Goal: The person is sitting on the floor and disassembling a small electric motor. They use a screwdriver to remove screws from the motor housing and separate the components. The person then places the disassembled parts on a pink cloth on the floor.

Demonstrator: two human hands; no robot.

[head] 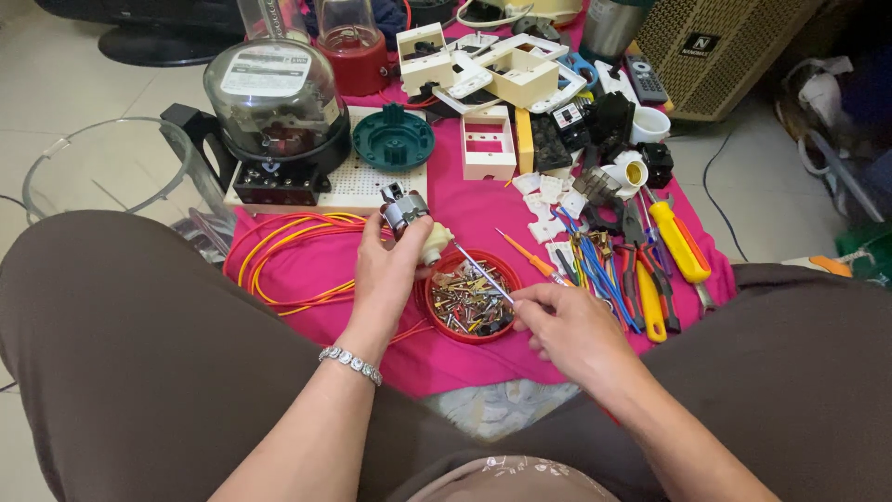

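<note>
Pink cloth (483, 223) covers the floor between the person's knees. Left hand (386, 279) is closed around a small motor (409, 223), held upright above the cloth. Right hand (567, 325) pinches a thin screwdriver (483, 274); its shaft runs diagonally up-left, tip at the motor's base, over a red dish of screws (469, 297).

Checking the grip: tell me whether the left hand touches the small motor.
Touching. The head view shows the left hand wrapped around the small motor, fingers against its body.
</note>
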